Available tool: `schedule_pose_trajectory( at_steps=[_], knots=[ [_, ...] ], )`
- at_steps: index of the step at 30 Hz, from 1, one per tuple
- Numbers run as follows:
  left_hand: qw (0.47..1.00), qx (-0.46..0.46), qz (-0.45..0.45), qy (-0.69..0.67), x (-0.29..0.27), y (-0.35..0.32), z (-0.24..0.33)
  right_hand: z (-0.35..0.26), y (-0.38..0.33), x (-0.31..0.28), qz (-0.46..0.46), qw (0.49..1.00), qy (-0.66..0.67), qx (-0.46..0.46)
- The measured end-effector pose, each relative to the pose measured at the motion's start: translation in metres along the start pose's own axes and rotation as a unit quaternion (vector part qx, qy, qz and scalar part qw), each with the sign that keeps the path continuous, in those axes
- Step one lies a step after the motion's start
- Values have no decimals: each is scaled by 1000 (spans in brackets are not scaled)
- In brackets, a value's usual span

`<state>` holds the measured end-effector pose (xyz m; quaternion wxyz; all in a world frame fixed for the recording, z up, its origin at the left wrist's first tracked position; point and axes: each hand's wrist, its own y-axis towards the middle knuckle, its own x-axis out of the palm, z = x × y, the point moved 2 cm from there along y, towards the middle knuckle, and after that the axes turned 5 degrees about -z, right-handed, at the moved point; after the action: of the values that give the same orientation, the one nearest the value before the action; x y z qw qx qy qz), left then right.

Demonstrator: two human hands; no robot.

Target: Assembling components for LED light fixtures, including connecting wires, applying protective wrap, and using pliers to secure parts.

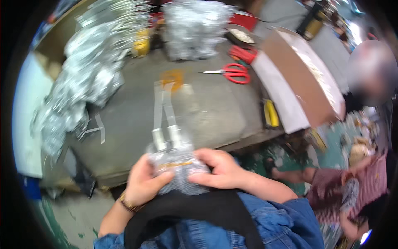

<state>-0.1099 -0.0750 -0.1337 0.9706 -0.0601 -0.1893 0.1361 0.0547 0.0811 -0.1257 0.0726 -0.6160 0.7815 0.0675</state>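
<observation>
On the grey worktable [207,108] I saw red-handled scissors [232,73] lying near the far edge, and strips of clear tape [163,103] were stuck on its middle. A big heap of silvery packets [87,79] covered the left side, and a second heap [195,27] stood behind. A brown cardboard box [302,79] lay at the right, with a yellow tool [271,113] just beside it. Another person in a striped shirt [352,186] sat lower right.

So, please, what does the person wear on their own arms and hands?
Both hands are bare, no gloves. The left hand has a brown-and-gold band at the wrist, a bracelet or watch. The right hand wears nothing. Blue denim sleeves are pushed up.
</observation>
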Motion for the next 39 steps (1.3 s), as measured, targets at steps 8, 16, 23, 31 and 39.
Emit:
schedule_pose_trajectory(
  at_steps=[8, 16, 23, 31, 39],
  knots=[
    [926, 90, 51, 363, -83, 15, 85, -1, 8, -35, 96, 987, -26, -126],
    [801, 30, 74, 594, -155, 61, 70, 19, 5, -42, 147, 973, -67, -167],
    [686, 117, -14, 718, -76, 32, 62, 30, 4, -42, 152, 959, -87, -224],
    [593, 123, 46, 794, -58, 28, 33, 40, 2, -40, 180, 928, -106, -308],
    [566, 161, 70, 806, -57, 28, 31, 40, 2, -35, 192, 918, -118, -325]
  ],
)
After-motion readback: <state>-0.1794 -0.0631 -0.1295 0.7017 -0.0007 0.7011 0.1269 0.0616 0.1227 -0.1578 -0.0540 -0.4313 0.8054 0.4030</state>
